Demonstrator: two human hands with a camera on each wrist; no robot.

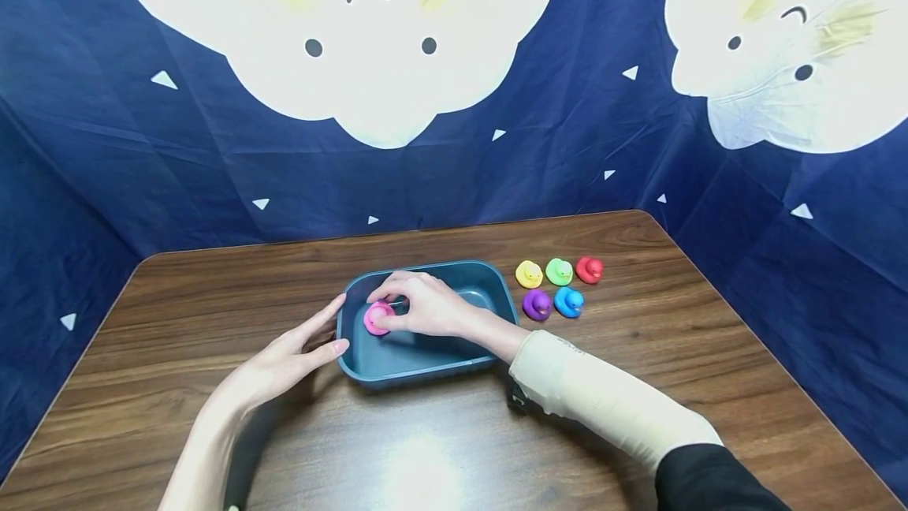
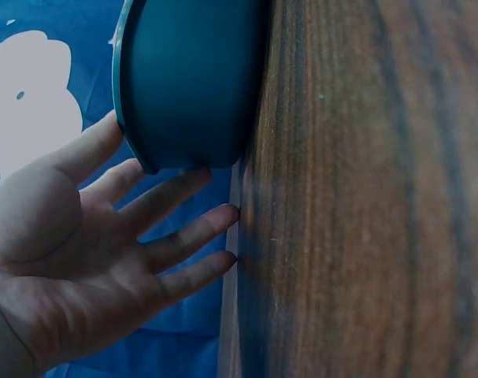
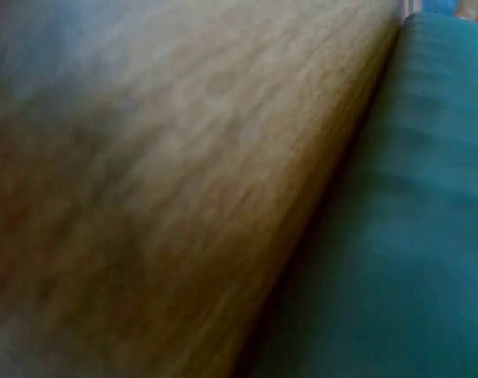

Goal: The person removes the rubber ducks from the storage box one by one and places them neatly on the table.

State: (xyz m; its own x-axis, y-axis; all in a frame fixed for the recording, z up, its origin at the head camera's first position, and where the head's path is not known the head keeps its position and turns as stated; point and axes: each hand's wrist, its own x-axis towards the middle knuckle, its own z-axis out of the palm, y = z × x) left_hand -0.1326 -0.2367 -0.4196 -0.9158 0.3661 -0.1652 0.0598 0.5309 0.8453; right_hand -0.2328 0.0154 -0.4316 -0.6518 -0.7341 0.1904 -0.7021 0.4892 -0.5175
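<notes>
In the head view a dark teal rectangular bin [image 1: 426,374] stands on the wooden table. My right hand [image 1: 434,307] reaches down into it and pinches a pink rubber duck [image 1: 375,318] between thumb and fingers near the bin's left end. My left hand [image 1: 280,369] is at the outside of that same end, fingers spread and extended. The left wrist view shows the left hand [image 2: 89,236] with its thumb at the rim and fingertips by the wall of the bin [image 2: 191,87]. Only the bin's side [image 3: 412,236] and the blurred table fill the right wrist view; the duck is hidden there.
Right of the bin sit a yellow duck [image 1: 529,274], a green duck [image 1: 559,271], a red duck [image 1: 589,269], a purple duck [image 1: 536,305] and a blue duck [image 1: 569,302]. A dark blue curtain [image 1: 213,172] with white clouds borders the table [image 1: 227,298].
</notes>
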